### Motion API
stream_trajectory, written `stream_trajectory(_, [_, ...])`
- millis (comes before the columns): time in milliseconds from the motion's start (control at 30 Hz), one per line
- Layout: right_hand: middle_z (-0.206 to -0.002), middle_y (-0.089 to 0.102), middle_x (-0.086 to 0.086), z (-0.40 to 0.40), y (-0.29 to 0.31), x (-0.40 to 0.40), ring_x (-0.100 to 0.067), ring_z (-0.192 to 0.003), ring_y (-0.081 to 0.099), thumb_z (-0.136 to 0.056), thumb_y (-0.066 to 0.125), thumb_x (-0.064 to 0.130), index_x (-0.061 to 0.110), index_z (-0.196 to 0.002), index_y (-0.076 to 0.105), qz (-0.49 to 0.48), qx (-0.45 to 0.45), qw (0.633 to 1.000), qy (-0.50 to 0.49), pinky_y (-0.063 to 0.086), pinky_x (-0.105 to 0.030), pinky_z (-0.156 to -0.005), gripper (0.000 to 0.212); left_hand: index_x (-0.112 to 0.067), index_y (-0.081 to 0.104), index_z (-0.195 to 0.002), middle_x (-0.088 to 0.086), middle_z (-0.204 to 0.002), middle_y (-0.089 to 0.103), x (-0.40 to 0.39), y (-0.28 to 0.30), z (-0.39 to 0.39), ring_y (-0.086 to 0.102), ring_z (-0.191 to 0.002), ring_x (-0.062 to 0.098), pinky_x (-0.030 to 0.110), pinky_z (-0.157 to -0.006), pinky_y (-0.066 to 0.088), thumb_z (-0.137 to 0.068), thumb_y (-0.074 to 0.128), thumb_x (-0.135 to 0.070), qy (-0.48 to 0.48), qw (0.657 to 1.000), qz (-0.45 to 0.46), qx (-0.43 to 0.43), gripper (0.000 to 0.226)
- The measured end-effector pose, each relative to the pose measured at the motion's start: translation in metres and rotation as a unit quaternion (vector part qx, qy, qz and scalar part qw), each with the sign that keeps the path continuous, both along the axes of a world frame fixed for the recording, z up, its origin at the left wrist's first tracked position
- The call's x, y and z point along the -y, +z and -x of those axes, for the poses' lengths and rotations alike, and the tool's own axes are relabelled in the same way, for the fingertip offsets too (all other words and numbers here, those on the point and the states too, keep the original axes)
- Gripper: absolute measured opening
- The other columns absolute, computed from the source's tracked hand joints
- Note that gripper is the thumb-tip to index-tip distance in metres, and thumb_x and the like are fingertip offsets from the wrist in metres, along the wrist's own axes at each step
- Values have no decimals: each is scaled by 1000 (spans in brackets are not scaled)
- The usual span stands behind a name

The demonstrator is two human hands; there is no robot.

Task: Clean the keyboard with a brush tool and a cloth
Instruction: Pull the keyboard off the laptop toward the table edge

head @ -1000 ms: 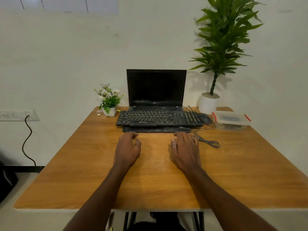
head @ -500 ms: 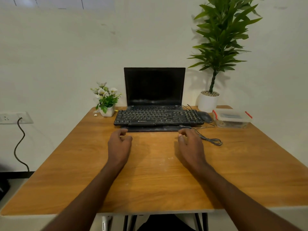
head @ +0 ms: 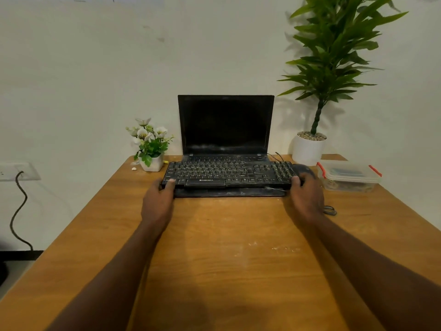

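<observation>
Gripping keyboard (head: 229, 173) at both ends, left hand (head: 157, 201) and right hand (head: 306, 199) curl thumbs over near corners; keyboard sits atop laptop (head: 226, 125) at far table (head: 214, 259) edge, likely for pulling nearer to clean.

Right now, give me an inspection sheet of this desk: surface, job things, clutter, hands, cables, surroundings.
Surface: wooden table, pale smudges near the middle.
Job things: keyboard lying on the open laptop; brush and cloth, nothing seen.
Clutter: flower pot, tall plant, lidded box, mouse.
Hands: left hand grips the keyboard's left end, right hand its right end.
Cables: thin cable by the right hand; wall cord hanging from a socket.
Surroundings: plain white wall.
</observation>
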State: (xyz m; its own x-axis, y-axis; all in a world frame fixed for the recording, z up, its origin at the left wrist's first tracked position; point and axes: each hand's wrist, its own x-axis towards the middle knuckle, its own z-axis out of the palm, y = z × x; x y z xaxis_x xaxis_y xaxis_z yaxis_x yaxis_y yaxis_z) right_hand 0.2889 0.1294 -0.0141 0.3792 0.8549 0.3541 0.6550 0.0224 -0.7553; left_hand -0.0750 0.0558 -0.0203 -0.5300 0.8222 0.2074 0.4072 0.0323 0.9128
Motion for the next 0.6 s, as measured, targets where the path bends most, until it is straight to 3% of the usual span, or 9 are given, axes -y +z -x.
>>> stream_trajectory(67, [-90, 67, -6, -2, 3, -5, -20, -80, 61, -108, 44, 33, 12, -111, 66, 23, -25, 999, 2, 40, -31, -60, 31, -20, 58, -150, 5, -137, 67, -7, -1, 3, 60, -123, 26, 51, -109, 49, -110, 42, -52, 33, 999, 16, -7, 54])
stream_trajectory(133, [-91, 67, -6, -5, 9, -10, -23, -83, 62, -108, 45, 32, 11, -114, 69, 48, -52, 997, 2, 43, -32, -64, 33, -24, 62, -144, 5, -129, 72, -11, -1, 3, 65, -117, 27, 55, -103, 54, -107, 37, -57, 63, 998, 25, -11, 56])
stream_trajectory(233, [-91, 67, -4, -7, 20, -12, -22, -83, 64, -104, 55, 23, 10, -119, 72, 71, -81, 994, -23, 51, -33, -62, 26, -25, 69, -138, 2, -118, 76, -10, 2, 0, 68, -106, 24, 51, -95, 58, -110, 43, -49, 100, 995, 15, 2, 45])
stream_trajectory(333, [-90, 70, -5, -9, 25, -5, -23, -84, 68, -100, 62, 21, 11, -115, 75, 63, -99, 993, -34, 61, -43, -73, 22, -22, 77, -123, 3, -104, 78, -6, 4, 0, 69, -97, 21, 49, -91, 60, -111, 51, -38, 117, 991, -52, 44, 33])
stream_trajectory(400, [-101, 74, -9, -8, 31, 9, -23, -87, 69, -99, 65, 21, 12, -118, 74, 56, -124, 990, -44, 62, -42, -74, 24, -19, 80, -108, 7, -95, 77, 4, 5, 0, 67, -87, 19, 48, -83, 59, -109, 56, -34, 119, 985, -94, 88, 29])
stream_trajectory(500, [-118, 73, -12, -6, 43, 43, -26, -101, 66, -97, 68, 21, 12, -125, 72, 40, -154, 986, -49, 45, -26, -65, 29, -15, 79, -117, 4, -98, 78, 27, 12, 1, 70, -87, 19, 47, -84, 62, -108, 62, -31, 131, 970, -105, 173, 25])
stream_trajectory(533, [-121, 72, -11, -5, 47, 56, -27, -107, 64, -98, 68, 20, 12, -125, 73, 36, -157, 986, -51, 39, -25, -66, 29, -16, 78, -121, 4, -101, 78, 36, 15, 2, 70, -88, 20, 48, -87, 63, -107, 64, -30, 137, 966, -101, 197, 25])
stream_trajectory(600, [-123, 71, -9, -4, 50, 81, -27, -115, 62, -97, 68, 19, 13, -125, 73, 24, -170, 984, -47, 42, -29, -77, 29, -17, 77, -119, 5, -103, 78, 55, 20, 1, 68, -87, 17, 44, -82, 62, -107, 65, -26, 143, 956, -92, 237, 20])
